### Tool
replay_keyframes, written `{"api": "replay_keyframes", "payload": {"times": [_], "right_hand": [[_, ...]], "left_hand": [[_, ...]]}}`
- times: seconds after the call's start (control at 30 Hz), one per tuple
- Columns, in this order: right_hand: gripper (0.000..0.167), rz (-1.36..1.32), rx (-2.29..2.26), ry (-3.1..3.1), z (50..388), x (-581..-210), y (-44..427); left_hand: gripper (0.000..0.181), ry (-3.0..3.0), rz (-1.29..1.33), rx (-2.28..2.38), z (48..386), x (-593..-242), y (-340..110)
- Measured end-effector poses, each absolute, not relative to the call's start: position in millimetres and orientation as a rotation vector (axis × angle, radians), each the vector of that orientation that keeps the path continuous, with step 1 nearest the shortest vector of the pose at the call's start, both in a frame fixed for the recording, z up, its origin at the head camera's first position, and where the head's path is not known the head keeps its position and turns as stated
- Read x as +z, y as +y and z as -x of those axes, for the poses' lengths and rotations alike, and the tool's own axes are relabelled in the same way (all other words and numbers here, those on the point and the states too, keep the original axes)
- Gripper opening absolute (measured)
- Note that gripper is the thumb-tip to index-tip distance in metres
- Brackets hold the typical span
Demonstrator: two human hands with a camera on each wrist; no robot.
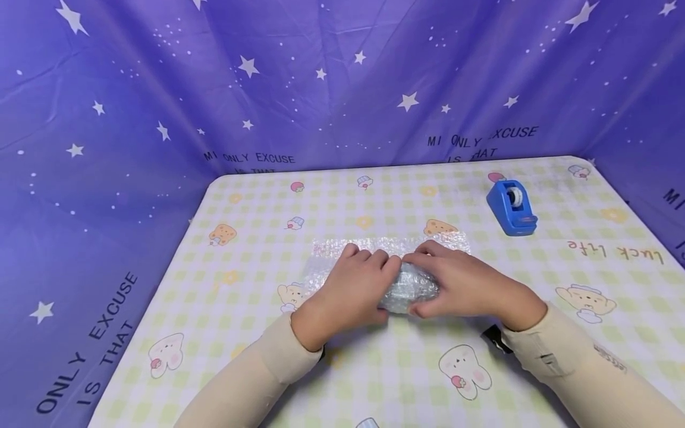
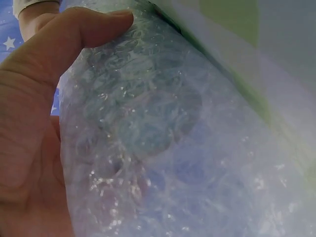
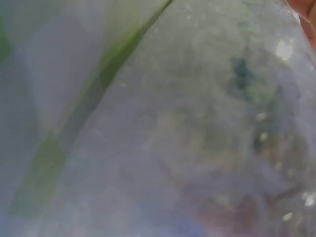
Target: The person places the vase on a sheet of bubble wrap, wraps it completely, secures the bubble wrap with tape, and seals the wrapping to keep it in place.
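Hands nearly meet in my head view, the left hand (image 1: 355, 285) and the right hand (image 1: 462, 282) both gripping a bubble-wrapped bundle (image 1: 409, 290), thumbs on its near side. From here I cannot tell what lies inside; my left wrist view shows a thumb pressed across the bubbles and a bluish-green tint beneath. My right wrist view is blurred, mostly plastic. The bundle sits around the middle of the table, and a flat stretch of bubble wrap (image 1: 393, 245) spreads beyond it on the far side. Pale sleeves (image 1: 578, 362) cover the forearms. Farther off, to the right, I have a blue tape dispenser (image 1: 512, 209) standing on the checked tablecloth (image 1: 176, 297). Behind hangs a starry purple curtain (image 1: 299, 101).
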State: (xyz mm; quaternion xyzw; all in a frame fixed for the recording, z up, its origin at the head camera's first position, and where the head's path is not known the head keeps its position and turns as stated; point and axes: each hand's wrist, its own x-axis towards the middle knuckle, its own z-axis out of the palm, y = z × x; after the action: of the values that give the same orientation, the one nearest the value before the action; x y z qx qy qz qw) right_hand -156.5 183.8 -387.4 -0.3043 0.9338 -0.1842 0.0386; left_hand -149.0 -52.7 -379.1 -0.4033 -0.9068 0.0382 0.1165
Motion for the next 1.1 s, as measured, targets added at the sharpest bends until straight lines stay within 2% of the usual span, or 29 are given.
{"api": "replay_keyframes", "payload": {"times": [0.4,0.7,1.1], "right_hand": [[0.087,1.094,-0.427,3.02,151.2,-380.6,183.8],[0.077,1.208,-0.436,3.058,145.2,-374.4,181.0],[0.089,1.185,-0.35,3.061,138.2,-374.6,176.6]], "left_hand": [[0.074,-2.671,1.197,0.081,153.8,-381.6,-53.5],[0.074,-2.664,1.206,0.013,155.9,-383.0,-55.8],[0.071,-2.76,1.228,-0.082,160.1,-380.1,-58.0]]}}
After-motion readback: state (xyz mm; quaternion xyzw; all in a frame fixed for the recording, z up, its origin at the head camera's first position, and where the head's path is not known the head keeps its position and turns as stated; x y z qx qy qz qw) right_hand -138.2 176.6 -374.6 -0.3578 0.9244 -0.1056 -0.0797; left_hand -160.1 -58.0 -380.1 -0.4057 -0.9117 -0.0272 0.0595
